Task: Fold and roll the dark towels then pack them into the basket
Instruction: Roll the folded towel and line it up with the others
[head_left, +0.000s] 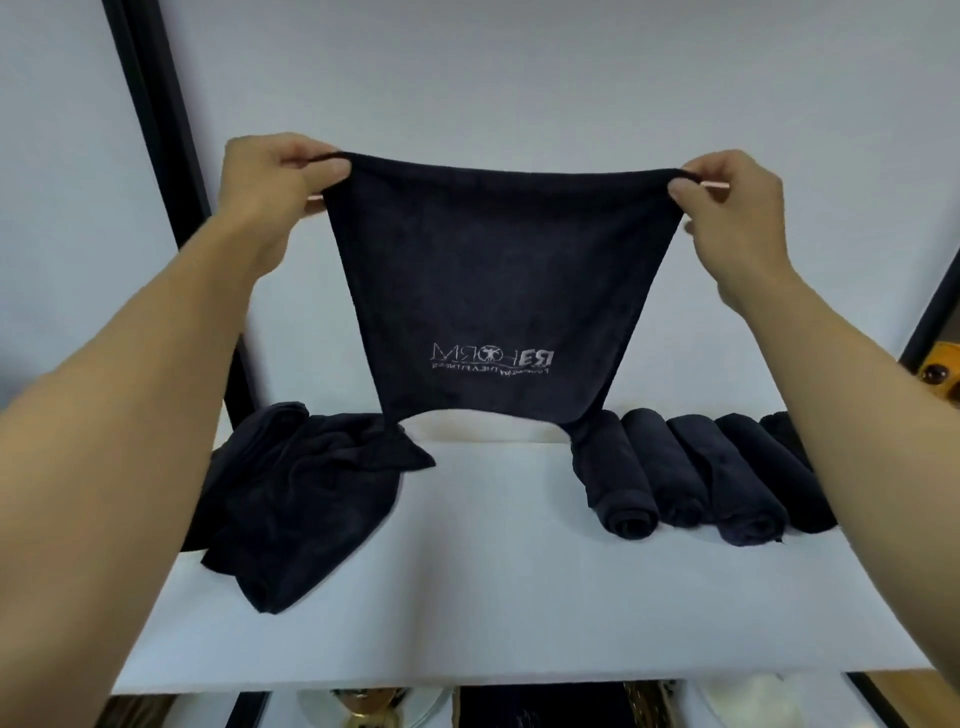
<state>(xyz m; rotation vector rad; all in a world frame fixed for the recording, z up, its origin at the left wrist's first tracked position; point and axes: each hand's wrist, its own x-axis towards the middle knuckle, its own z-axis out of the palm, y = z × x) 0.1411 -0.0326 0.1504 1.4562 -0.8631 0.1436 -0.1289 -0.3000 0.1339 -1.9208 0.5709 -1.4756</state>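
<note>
A dark navy towel (493, 270) with a mirrored grey logo hangs spread in the air above the white table (467, 597). My left hand (275, 176) pinches its upper left corner. My right hand (727, 192) pinches the upper right corner. The towel's lower edge hangs just above the table's far side. A loose heap of unfolded dark towels (306, 493) lies on the table at the left. Several rolled dark towels (691, 478) lie side by side on the right, partly hidden by my right forearm. No basket is in view.
A pale wall stands behind the table, with a black frame post (156, 130) at the left. Below the table's near edge, gold and dark objects (363, 712) show dimly. An orange-brown object (943, 374) sits at the far right.
</note>
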